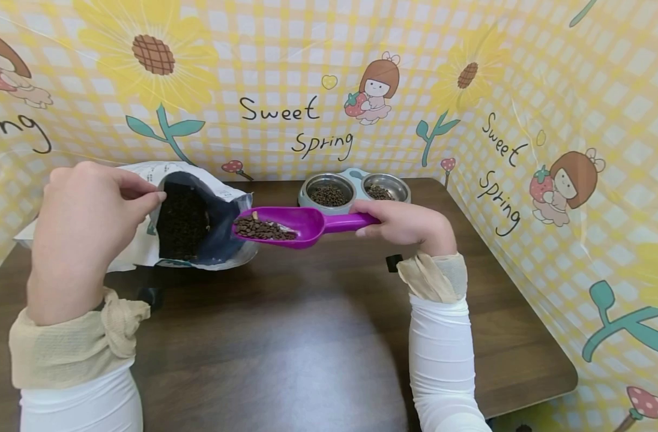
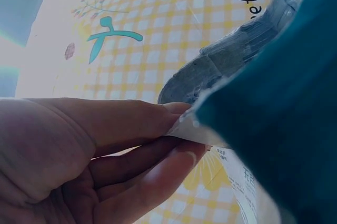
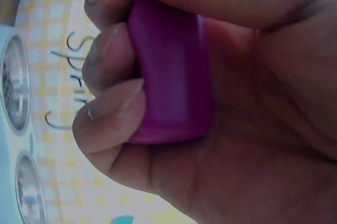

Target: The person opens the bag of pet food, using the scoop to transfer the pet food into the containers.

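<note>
My left hand pinches the edge of a white bag between thumb and fingertips. The bag lies with its mouth gaping toward me, dark lining and brown kibble showing inside. Fingers of my right hand curl round the handle of a purple scoop, also filling the right wrist view as a purple handle. Brown pellets lie in the scoop's front half, and its tip overlaps the bag's mouth in the head view. In the left wrist view, thumb and fingers grip the bag's edge.
Behind the scoop stands a double pet bowl with two metal dishes, each holding some kibble. A small black object lies by the right wrist on the brown table. Patterned yellow cloth rises along the table's back and right sides.
</note>
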Demonstrator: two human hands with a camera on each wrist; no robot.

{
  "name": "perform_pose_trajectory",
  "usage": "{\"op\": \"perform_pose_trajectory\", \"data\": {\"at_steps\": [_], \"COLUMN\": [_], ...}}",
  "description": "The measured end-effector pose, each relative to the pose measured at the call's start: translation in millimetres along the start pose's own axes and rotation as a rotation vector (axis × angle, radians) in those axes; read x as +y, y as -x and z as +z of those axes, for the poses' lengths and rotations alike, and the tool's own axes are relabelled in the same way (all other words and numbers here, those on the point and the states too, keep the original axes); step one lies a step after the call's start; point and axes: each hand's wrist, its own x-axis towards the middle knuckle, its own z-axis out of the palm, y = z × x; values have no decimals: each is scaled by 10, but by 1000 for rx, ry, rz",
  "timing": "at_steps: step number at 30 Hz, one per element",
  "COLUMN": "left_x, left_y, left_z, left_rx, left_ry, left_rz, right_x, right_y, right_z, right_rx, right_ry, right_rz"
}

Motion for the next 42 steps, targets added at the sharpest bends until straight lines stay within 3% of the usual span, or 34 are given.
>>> {"op": "perform_pose_trajectory", "data": {"at_steps": [15,23,35,42], "left_x": [-2,-14,-28,-34], "left_y": [7,3,-1,6], "left_z": [5,-4,4,3], "left_rx": [12,14,17,12], "left_ry": [3,2,7,10], "left_rz": [9,18,34,27], "right_x": [380,562,809,921], "right_y": [419,624,836,865], "right_z": [-182,-225,-252,-250], "right_rx": [105,145,244,290], "right_ry": [13,-46,-1,-2], "right_rz": [142,203,431,517]}}
